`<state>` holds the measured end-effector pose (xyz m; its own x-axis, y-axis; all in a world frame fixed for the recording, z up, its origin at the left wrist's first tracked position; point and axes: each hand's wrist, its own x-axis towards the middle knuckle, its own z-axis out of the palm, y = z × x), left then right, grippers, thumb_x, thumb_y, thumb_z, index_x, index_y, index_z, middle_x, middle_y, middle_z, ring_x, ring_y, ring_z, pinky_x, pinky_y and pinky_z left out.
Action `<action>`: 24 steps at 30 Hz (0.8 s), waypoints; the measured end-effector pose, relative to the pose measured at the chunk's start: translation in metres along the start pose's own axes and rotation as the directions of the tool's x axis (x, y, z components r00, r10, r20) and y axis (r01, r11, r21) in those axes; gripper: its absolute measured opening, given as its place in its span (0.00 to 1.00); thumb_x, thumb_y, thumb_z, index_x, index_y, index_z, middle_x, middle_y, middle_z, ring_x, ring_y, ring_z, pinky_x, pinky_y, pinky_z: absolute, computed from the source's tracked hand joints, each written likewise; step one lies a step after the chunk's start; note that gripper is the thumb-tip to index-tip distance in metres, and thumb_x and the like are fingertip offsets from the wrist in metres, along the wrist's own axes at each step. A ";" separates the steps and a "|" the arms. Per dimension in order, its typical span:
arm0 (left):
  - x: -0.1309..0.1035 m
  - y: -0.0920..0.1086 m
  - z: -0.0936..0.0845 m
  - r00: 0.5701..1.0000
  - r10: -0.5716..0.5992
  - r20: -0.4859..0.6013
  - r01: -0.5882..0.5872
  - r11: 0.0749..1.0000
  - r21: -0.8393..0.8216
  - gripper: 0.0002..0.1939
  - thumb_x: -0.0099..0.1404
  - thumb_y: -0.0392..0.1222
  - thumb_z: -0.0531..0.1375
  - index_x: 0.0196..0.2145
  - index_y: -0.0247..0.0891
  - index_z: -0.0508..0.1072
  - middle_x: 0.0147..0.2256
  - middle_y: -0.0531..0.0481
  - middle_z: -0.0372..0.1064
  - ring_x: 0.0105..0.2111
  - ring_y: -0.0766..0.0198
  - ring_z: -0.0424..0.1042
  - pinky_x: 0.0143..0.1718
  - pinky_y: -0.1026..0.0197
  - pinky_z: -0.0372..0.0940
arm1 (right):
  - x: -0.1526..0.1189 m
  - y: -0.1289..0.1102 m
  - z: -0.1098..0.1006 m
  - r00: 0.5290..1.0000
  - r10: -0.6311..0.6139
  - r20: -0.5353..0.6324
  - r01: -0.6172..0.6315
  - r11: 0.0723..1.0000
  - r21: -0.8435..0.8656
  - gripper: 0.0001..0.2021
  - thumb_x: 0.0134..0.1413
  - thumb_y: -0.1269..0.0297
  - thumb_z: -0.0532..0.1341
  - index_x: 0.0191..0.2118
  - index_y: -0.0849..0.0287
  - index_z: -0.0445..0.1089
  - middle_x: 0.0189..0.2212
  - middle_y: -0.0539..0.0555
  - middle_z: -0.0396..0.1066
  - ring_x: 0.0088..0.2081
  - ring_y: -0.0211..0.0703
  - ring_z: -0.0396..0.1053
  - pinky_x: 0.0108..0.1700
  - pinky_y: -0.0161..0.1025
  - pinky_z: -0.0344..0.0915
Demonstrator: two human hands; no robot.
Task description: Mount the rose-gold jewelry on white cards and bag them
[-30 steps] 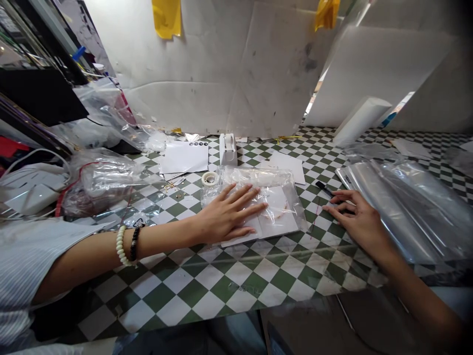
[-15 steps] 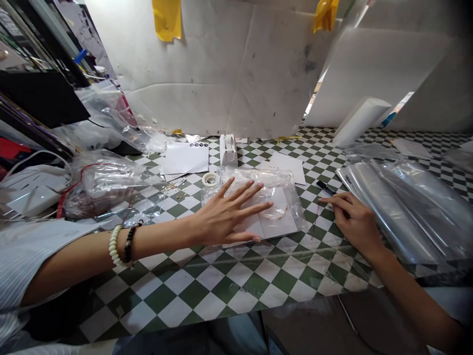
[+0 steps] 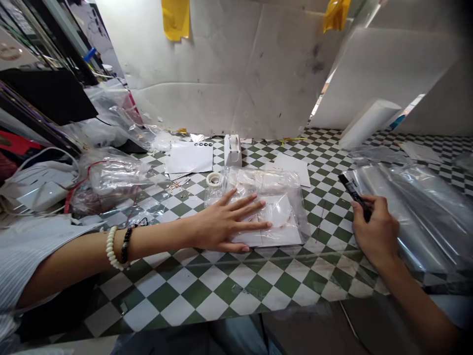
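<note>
My left hand point(image 3: 231, 222) lies with fingers spread on a clear plastic bag point(image 3: 297, 207) at the middle of the table. White cards point(image 3: 284, 234) show inside or under the plastic; I cannot tell which. Over the table on the right, my right hand point(image 3: 377, 227) is closed round a black marker pen point(image 3: 349, 188), whose dark end points up and to the left. Just behind the bag sits a roll of tape point(image 3: 213, 180).
A white tape dispenser point(image 3: 232, 150) and white sheets point(image 3: 192, 158) stand at the back. Small gold-coloured pieces point(image 3: 181, 188) lie left of the tape roll. Clear plastic sleeves point(image 3: 417, 212) are stacked at right, with a white roll point(image 3: 369, 123) behind. Plastic-wrapped items point(image 3: 114, 172) crowd the left.
My right hand has picked the marker pen up from the table and moved a little right with it. My left hand stays flat on the bag. The view has shifted slightly.
</note>
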<state>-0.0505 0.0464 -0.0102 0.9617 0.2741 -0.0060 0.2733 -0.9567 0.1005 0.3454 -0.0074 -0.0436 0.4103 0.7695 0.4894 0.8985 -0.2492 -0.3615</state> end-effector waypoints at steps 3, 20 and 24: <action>-0.005 0.004 0.002 1.000 -0.009 -0.010 0.009 1.000 0.027 0.28 0.77 0.52 0.44 0.71 0.55 0.40 0.72 0.51 0.25 0.72 0.52 0.27 0.70 0.37 0.26 | -0.001 -0.002 -0.002 0.999 0.051 -0.008 -0.051 0.999 0.014 0.20 0.53 0.50 0.54 0.47 0.57 0.67 0.41 0.63 0.75 0.45 0.60 0.74 0.47 0.52 0.67; 0.022 -0.013 -0.018 0.938 -0.318 -0.140 0.262 0.911 -0.319 0.23 0.77 0.48 0.46 0.65 0.40 0.61 0.67 0.44 0.54 0.67 0.54 0.55 0.67 0.45 0.51 | 0.000 -0.072 -0.045 0.983 -0.068 -0.171 0.135 0.898 0.419 0.13 0.51 0.52 0.68 0.40 0.53 0.75 0.36 0.53 0.76 0.37 0.49 0.75 0.42 0.48 0.73; 0.059 -0.026 -0.031 0.859 -0.504 -0.085 0.387 0.749 -0.538 0.18 0.71 0.46 0.57 0.53 0.33 0.72 0.53 0.39 0.71 0.49 0.52 0.71 0.48 0.52 0.66 | -0.003 -0.142 -0.060 0.959 -0.185 -0.217 0.282 0.719 0.635 0.07 0.54 0.59 0.69 0.33 0.54 0.71 0.27 0.48 0.69 0.27 0.38 0.68 0.29 0.39 0.67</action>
<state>-0.0017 0.0908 0.0178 0.6866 0.7265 0.0287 0.5650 -0.5580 0.6078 0.2261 -0.0099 0.0539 0.2613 0.6562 0.7079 0.6629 0.4111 -0.6257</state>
